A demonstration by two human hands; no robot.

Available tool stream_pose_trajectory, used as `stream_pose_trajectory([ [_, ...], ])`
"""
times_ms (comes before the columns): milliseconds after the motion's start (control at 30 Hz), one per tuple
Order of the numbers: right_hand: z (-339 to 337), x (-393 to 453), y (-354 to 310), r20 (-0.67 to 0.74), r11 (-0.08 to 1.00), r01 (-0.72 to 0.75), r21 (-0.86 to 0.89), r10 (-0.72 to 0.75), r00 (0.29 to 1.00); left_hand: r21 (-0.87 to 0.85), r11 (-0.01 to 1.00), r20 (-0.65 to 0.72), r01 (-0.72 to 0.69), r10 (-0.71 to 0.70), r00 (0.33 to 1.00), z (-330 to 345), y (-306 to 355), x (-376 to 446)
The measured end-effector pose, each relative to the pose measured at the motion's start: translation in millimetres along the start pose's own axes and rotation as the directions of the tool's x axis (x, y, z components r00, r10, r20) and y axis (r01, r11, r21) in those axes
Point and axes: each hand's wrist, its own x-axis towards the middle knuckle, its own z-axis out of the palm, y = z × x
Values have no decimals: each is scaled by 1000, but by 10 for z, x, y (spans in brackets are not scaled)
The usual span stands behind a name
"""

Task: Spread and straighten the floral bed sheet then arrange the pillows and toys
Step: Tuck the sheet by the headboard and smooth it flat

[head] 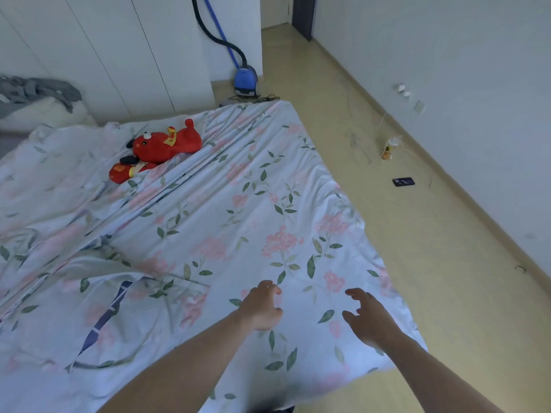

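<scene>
Head view, empty hands over floral sheet [208,222]

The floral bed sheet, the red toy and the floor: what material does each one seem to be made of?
Floral bed sheet: thin woven cloth, probably cotton, matte; it gathers into fine soft creases. Red toy: stuffed plush fabric, rounded and fuzzy-looking. Floor: hard and smooth with a faint sheen, possibly laminate or vinyl; the picture cannot settle which.

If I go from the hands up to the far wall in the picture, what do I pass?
Left hand and right hand, then the flowery sheet, then the red toy, then the blue vacuum cleaner by the far wall.
</scene>
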Motion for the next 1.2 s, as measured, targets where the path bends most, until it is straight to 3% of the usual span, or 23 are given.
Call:
stream_pose_trajectory([
  [300, -1189, 742, 1015, -4, 998, 52, -26, -52, 999, -39, 999, -64, -27, 25, 998, 189, 1578, 827],
  [533, -2418, 1007, 2319, 62, 985, 152, -77, -147, 987, -152, 986, -129, 74, -94, 987, 777, 3144, 1340],
  [733, -3279, 1337, 2854, 91, 980, 181, -83, -174, 981, -174, 976, -150, 128, -154, 977, 1042, 3885, 1599],
  [900, -3581, 1729, 2831, 139, 969, 246, -36, -239, 961, -147, 971, -158, 188, -210, 965, 1015, 4046, 1806],
  [1200, -4331, 2970, 2460, 231, 914, 398, -78, -371, 899, -333, 915, -236, 229, -316, 919, 652, 4438, 2748],
])
